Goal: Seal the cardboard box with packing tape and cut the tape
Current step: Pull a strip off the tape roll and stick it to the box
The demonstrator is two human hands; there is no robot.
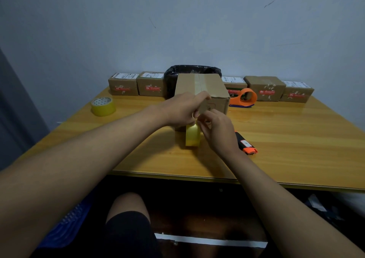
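A brown cardboard box stands in the middle of the wooden table, with a strip of clear tape along its top seam. A yellowish tape roll stands on edge in front of the box, its tape running up to the box's near face. My left hand rests on the box's near top edge and pinches the tape. My right hand is curled beside the roll, its fingertips at the tape just below the left hand. An orange and black utility knife lies on the table to the right of my right wrist.
A second tape roll lies flat at the left. An orange tape dispenser sits right of the box. Several small labelled cartons line the wall, beside a black-lined bin. The table's front edge runs under my forearms.
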